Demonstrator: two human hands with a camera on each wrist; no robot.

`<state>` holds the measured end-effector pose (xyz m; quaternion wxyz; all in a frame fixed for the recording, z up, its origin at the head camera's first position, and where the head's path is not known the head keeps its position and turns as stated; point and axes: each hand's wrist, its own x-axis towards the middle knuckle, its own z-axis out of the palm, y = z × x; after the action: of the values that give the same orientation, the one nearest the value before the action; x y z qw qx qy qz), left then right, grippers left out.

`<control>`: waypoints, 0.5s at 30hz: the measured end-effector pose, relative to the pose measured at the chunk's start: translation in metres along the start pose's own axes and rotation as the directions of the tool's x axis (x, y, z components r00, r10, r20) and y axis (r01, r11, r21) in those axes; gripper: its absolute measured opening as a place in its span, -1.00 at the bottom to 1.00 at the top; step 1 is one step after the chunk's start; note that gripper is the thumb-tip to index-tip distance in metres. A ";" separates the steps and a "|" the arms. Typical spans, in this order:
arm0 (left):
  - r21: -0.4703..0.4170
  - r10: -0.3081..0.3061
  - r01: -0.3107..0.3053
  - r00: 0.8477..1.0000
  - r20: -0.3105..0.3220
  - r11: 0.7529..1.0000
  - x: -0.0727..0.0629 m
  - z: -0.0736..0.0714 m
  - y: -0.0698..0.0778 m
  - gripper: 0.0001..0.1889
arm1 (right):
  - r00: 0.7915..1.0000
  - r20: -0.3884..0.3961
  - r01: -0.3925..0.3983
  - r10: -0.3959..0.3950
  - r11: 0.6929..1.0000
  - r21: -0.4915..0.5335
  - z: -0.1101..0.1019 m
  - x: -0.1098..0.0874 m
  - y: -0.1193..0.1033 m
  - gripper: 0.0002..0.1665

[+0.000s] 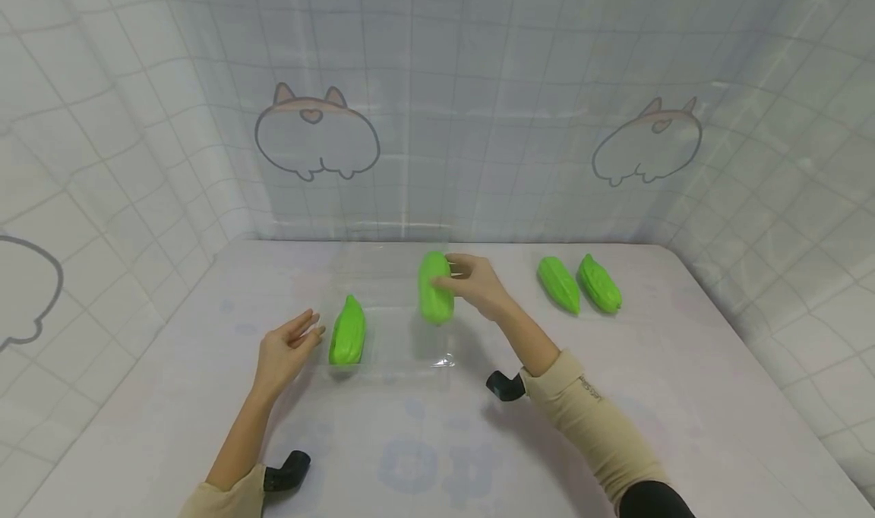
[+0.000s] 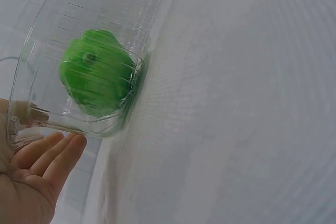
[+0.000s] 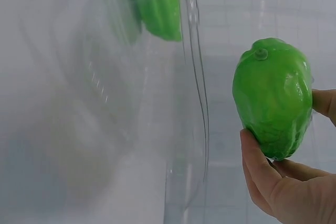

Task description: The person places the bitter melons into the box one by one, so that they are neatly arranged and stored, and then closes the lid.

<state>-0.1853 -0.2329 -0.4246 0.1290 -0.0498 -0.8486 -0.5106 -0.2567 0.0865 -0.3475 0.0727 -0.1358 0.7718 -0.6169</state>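
My right hand [image 1: 481,284] holds a green ridged fruit [image 1: 436,289] between thumb and fingers, above the right part of a clear plastic box [image 1: 443,361]. In the right wrist view, this fruit [image 3: 273,95] has a small round stem end facing the camera and stands beyond the box rim [image 3: 202,103]. Another green ridged fruit [image 1: 349,331] lies lengthwise inside the box at its left, pointed end away. Beside the box's left wall is my left hand [image 1: 282,358], fingers loosely extended. In the left wrist view, its fingertips [image 2: 77,141] are right at the box's edge.
Two more green ridged fruits [image 1: 558,284] [image 1: 599,283] lie side by side on the white table [image 1: 581,434], right of the box. Behind and at both sides hangs a checked curtain [image 1: 478,138] with printed animal outlines. Black wrist mounts [image 1: 504,386] stick out from both sleeves.
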 end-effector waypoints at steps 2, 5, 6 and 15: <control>0.002 0.000 0.000 1.000 0.002 1.000 0.000 0.000 -0.001 -0.52 | 1.000 0.009 0.006 -0.006 1.000 0.011 0.005 0.001 -0.001 -0.33; 0.010 0.003 -0.003 1.000 0.001 1.000 -0.001 0.000 -0.002 -0.52 | 1.000 0.027 0.013 -0.014 1.000 0.022 0.012 0.002 -0.002 -0.34; 0.010 0.002 -0.002 1.000 0.001 1.000 -0.001 0.001 -0.002 -0.52 | 0.999 0.032 0.016 -0.016 1.000 0.023 0.015 0.003 -0.002 -0.34; 0.012 -0.008 0.008 1.000 -0.003 1.000 -0.001 0.000 -0.001 -0.52 | 0.998 0.065 0.021 -0.023 0.999 0.026 0.034 0.006 -0.003 -0.35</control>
<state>-0.1848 -0.2332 -0.4260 0.1287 -0.0449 -0.8516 -0.5061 -0.2525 0.0521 -0.3522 0.0927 -0.1635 0.7596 -0.6226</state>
